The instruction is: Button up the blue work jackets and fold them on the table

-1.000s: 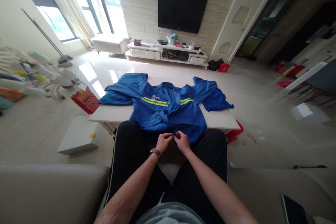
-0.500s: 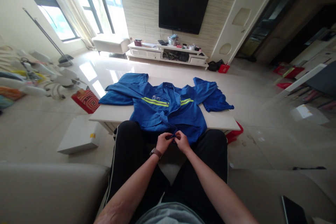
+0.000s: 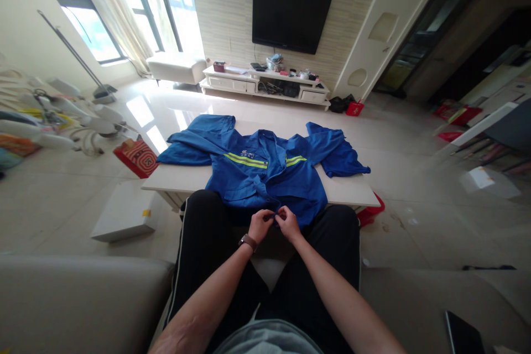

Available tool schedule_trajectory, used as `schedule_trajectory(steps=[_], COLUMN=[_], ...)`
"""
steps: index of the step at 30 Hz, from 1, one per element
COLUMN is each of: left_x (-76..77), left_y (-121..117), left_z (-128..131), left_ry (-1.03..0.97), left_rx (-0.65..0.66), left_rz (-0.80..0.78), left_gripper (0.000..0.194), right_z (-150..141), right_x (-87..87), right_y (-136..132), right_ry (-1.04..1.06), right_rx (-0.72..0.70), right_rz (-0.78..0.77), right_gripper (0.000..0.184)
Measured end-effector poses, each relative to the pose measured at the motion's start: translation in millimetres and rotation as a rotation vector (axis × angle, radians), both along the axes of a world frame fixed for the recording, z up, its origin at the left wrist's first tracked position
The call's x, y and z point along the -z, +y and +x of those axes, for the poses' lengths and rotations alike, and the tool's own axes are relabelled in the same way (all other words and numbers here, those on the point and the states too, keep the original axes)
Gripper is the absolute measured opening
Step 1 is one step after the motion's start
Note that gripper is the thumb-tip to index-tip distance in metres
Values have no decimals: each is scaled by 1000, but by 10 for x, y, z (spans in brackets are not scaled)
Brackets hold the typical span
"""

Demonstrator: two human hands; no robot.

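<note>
A blue work jacket (image 3: 265,174) with yellow reflective stripes lies spread on a low white table (image 3: 182,180), sleeves out to both sides, its hem hanging over the near edge between my knees. My left hand (image 3: 259,225) and my right hand (image 3: 287,222) meet at the bottom of the jacket's front opening. Both pinch the blue fabric at the hem, fingertips close together. A watch sits on my left wrist. What lies between the fingertips is too small to make out.
I sit on a grey sofa (image 3: 78,304) with a dark phone (image 3: 462,334) at my right. A white box (image 3: 122,213) and a red patterned box (image 3: 138,157) lie on the floor left of the table. A TV stand (image 3: 265,86) lines the far wall.
Both hands stay pinched at the jacket's hem, with only tiny finger shifts. The view has drifted very slightly.
</note>
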State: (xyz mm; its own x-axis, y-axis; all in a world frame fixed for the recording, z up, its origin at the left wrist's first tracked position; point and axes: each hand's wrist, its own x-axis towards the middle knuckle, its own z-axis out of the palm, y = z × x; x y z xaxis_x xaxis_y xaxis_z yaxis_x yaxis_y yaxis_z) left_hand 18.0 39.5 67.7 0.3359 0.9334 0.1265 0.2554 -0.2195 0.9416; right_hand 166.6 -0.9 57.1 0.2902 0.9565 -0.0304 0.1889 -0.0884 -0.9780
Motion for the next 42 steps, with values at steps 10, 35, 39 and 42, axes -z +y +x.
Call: schedule_trajectory(steps=[10,35,39,42], left_x=[46,204,135,71], left_y=[36,112,87,48], left_z=[-23,0,-16,-20], left_ry=[-3,-101,-23,6], left_rx=[7,42,54,44], left_rz=[-48,-259,-193,-147], left_gripper=[20,24,18,15], right_z=[13,7,8,9], right_x=[13,-34,-40,-42], right_y=[10,-16,-16,-17], right_ry=[7,-67,-70,-74], right_rx=[-14,-51,-52,-54], right_rz=[2,5,2,0], right_gripper=[23,20,21,21])
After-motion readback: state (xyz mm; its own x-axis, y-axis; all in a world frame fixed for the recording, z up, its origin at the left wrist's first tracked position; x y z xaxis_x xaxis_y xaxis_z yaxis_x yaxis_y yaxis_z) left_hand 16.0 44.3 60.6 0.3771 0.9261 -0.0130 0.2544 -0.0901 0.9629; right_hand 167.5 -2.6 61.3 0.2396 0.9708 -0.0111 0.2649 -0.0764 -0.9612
